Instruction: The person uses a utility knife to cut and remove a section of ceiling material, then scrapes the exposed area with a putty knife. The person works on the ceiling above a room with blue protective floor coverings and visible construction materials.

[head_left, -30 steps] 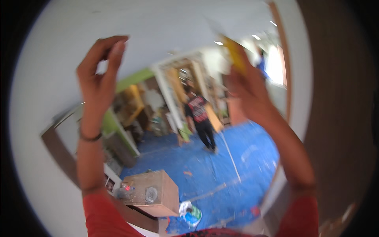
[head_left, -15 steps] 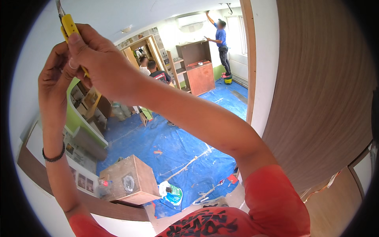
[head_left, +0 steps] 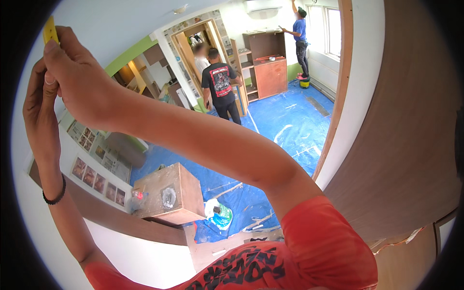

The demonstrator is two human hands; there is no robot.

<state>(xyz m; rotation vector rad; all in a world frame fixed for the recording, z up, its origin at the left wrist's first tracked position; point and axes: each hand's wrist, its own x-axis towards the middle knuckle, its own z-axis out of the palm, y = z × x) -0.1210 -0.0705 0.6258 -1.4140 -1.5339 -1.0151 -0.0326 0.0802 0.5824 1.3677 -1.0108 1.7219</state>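
Note:
Both of my arms reach up to the upper left, close to the ceiling. My right hand (head_left: 79, 79) is closed around a yellow utility knife (head_left: 50, 32), with the thumb pressed on its side. The top of the knife runs out of view at the dark rim. Just beside and below, my left hand (head_left: 39, 113) is raised against the right one, its fingers bent and partly hidden behind it. A ring shows between the hands. Whatever the left fingers pinch cannot be seen.
Blue sheeting (head_left: 285, 123) covers the floor. Below stand a wooden box (head_left: 188, 193) and a white-green bucket (head_left: 219, 215). A person in black (head_left: 222, 84) stands near a doorway; another in blue (head_left: 299, 31) stands on a bucket by the window. A brown panel (head_left: 411, 121) rises at right.
My hands and the knife have shifted left and slightly down in the picture, taking the blade out of sight. The room has swung rightward in view, and the person in black now shows more fully.

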